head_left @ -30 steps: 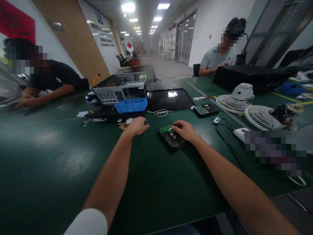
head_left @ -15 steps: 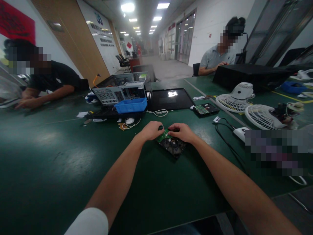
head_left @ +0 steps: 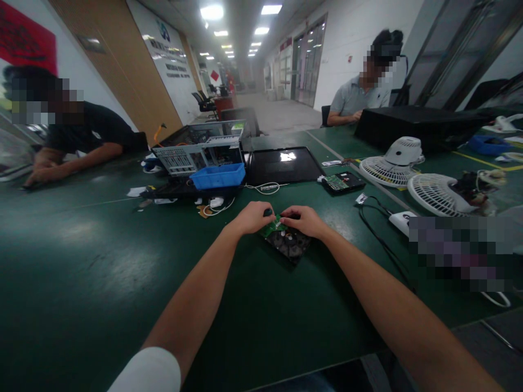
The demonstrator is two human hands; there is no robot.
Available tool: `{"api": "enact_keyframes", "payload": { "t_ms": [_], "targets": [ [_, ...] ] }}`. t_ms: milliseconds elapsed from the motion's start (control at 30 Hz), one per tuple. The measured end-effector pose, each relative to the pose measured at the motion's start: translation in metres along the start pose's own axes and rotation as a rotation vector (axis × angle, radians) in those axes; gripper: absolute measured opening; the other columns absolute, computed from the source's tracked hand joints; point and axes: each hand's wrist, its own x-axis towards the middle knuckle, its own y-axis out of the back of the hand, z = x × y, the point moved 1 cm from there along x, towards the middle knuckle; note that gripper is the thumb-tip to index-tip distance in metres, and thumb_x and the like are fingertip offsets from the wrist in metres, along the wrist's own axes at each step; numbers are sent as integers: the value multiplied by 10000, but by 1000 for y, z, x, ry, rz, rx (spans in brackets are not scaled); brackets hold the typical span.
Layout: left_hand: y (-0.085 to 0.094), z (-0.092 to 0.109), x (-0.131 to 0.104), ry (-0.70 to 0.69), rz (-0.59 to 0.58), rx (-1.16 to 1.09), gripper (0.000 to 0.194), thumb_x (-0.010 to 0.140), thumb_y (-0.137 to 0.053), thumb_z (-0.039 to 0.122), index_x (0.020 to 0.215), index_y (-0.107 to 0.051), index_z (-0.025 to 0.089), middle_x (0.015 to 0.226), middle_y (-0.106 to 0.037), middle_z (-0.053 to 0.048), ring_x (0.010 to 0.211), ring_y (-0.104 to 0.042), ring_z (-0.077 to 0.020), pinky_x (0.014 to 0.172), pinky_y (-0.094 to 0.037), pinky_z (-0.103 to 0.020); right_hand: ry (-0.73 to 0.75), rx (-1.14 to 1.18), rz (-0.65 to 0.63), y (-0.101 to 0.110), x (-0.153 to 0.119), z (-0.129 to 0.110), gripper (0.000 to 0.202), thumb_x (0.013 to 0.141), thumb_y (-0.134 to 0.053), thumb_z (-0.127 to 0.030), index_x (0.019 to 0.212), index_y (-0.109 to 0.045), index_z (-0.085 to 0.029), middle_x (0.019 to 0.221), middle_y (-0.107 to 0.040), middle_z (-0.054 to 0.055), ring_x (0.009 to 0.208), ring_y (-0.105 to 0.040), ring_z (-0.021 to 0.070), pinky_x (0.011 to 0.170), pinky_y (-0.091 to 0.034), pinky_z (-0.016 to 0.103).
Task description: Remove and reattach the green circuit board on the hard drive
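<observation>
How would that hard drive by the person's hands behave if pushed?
The hard drive looks stiff, its solid casing unlikely to bend. Flat and square-cornered, it would probably slide rather than roll. Its exposed green circuit board may be fragile.

Hard drive point(head_left: 289, 246) partly hidden by right hand point(head_left: 305, 220); dark item point(head_left: 267, 212) in left hand point(head_left: 252, 218) too small to identify.

Salvage strewn across the far side of a green desk point(head_left: 93, 245)

An opened computer case point(head_left: 200, 156) stands with a blue tray point(head_left: 218, 177) in front of it. To their right lies a black panel point(head_left: 281, 171), a white cable point(head_left: 267, 190) looped near its front edge. Farther right sit one white fan point(head_left: 394, 166) and, nearer, a second white fan point(head_left: 435, 194); a black box point(head_left: 408, 128) rises behind. A person in a dark shirt point(head_left: 106, 128) sits left, another in a grey shirt point(head_left: 353, 98) right.
</observation>
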Motion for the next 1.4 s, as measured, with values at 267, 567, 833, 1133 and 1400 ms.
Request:
{"api": "enact_keyframes", "payload": {
  "t_ms": [267, 567, 833, 1133, 1400],
  "targets": [
    [34, 5, -8, 67, 348, -150, 269, 925, -614, 386, 1096, -714, 205, 1087, -663, -80, 1042, -619, -233, 978, -484, -393, -28, 14, 1, 4, 0, -1, 271, 897, -700, -456, 1019, -782, -228, 992, -783, 34, 884, -706, 195, 796, -540, 295],
    [46, 13, -9, 1, 426, -440, 369, 876, -704, 373, 1202, -686, 201, 997, -671, -49, 871, -626, -175, 794, -531, -312, -87, 23, 43, 11, -1, 10, 307, 881, -706, -474, 1032, -779, -217, 955, -779, 35, 826, -698, 184, 720, -542, 278],
    [39, 15, -6, -41, 446, -540, 331, 859, -705, 267, 1181, -664, 200, 992, -678, -46, 896, -668, -168, 819, -547, -302, -71, -1, 28, 10, -1, 7, 283, 887, -697, -450, 1016, -783, -213, 944, -779, 33, 810, -688, 176, 711, -531, 269],
    [31, 13, -3, -27, 434, -590, 312, 855, -705, 267, 1153, -644, 197, 1006, -685, -50, 951, -684, -182, 866, -555, -319, -67, 19, 23, 9, -2, 8, 297, 863, -734, -453, 1031, -780, -213, 956, -779, 39, 825, -701, 182, 730, -547, 279],
    [30, 8, -2, -2, 443, -561, 320, 849, -719, 288, 1152, -650, 212, 1036, -699, -60, 936, -687, -187, 873, -559, -340, -73, 48, 19, 7, -3, 7, 325, 832, -772, -464, 1035, -775, -211, 959, -779, 45, 825, -708, 183, 733, -560, 285]
  ]
}}
